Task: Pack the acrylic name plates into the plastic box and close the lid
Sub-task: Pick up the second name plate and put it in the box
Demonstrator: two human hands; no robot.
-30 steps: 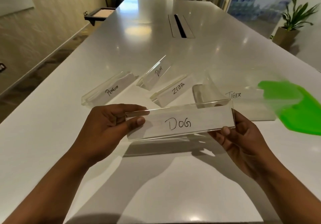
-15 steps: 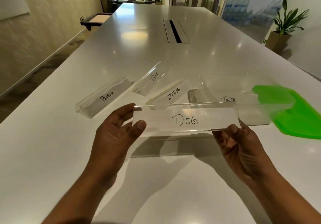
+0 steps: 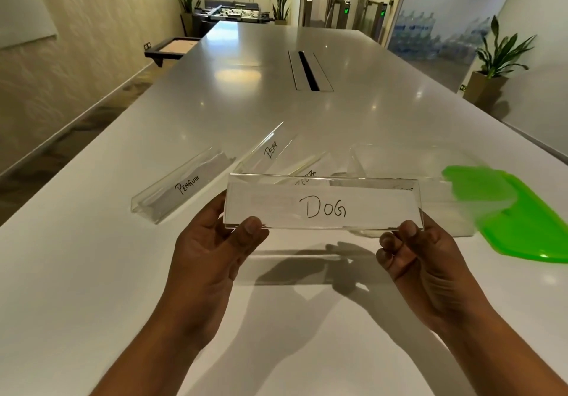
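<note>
I hold a clear acrylic name plate marked DOG [image 3: 324, 203] upright above the white table [image 3: 92, 272]. My left hand [image 3: 212, 251] pinches its lower left corner and my right hand [image 3: 418, 257] its lower right corner. Behind it lie the PENGUIN plate [image 3: 181, 185], the BEAR plate [image 3: 267, 149] and the ZEBRA plate [image 3: 307, 166], partly hidden. The clear plastic box [image 3: 408, 162] stands open at the right, with a plate inside that is mostly hidden. The green lid [image 3: 510, 211] lies beside it.
A dark cable slot [image 3: 309, 71] runs down the middle of the long table. A potted plant [image 3: 495, 66] stands on the floor at the right, beyond the table's edge. The left table edge drops to a carpeted floor.
The DOG plate has risen and tilted upright, and now covers most of the ZEBRA plate and the plate in the box. Both hands moved up with it.
</note>
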